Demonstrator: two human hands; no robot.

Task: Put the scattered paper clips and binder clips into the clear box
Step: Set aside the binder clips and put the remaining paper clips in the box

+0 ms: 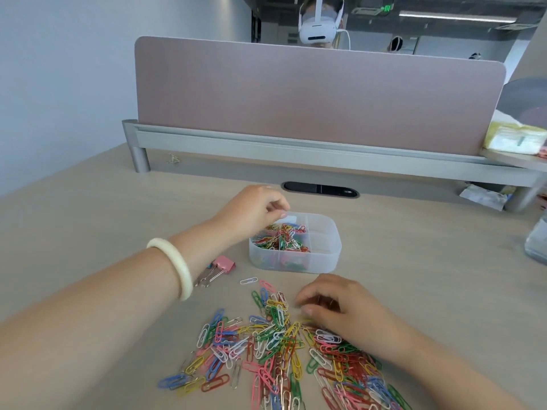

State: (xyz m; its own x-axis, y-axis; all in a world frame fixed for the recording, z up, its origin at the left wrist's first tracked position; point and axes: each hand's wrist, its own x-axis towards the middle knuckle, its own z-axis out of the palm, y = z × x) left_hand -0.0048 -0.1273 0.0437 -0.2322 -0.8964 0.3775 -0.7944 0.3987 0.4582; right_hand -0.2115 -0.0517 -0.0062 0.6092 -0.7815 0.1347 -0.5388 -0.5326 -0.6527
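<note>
A clear divided box stands mid-table, its left compartments holding coloured paper clips. My left hand hovers over the box's far left corner, fingers curled downward; I cannot tell if it holds a clip. A large pile of coloured paper clips is spread over the near table. My right hand rests palm down on the pile's upper right part, fingers curled among the clips. A pink binder clip lies left of the box, partly hidden by my left wrist with its white bangle.
A pink desk divider on a grey rail stands at the back, with a person wearing a headset behind it. A black cable port is just beyond the box. A tissue pack and a clear bag are at the right.
</note>
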